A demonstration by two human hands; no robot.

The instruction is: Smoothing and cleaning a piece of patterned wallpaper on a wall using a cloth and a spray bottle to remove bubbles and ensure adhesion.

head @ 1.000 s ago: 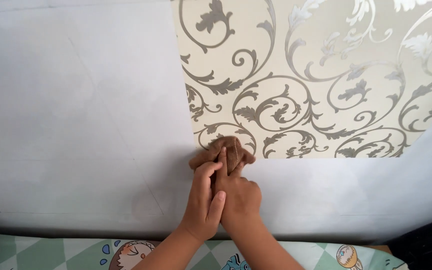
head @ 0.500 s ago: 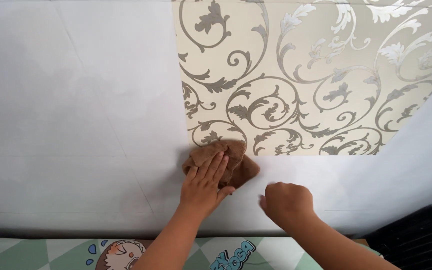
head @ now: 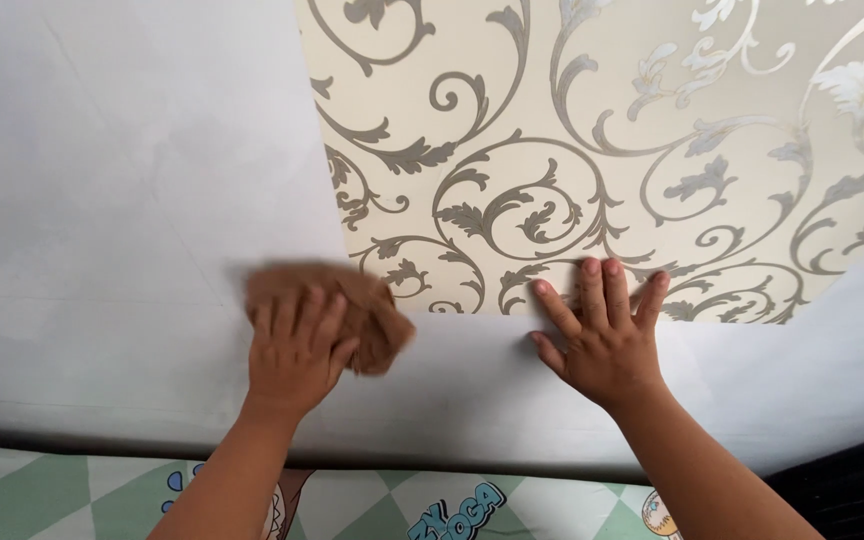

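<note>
Cream scrolled wallpaper point(head: 602, 150) lay mostly stuck; our left hand point(head: 297, 350) gripped a brown cloth point(head: 377, 320) at the lower edge, our right hand point(head: 602, 340) pressed flat, open; the white strip point(head: 472, 390) below remained.

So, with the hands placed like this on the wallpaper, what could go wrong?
1. The left hand presses the brown cloth right at the wallpaper's lower left corner; a hard wipe might lift or crease that corner.
2. The right hand lies flat over the bottom edge; if it slides, the patterned sheet could shift or wrinkle against the white wall.
</note>
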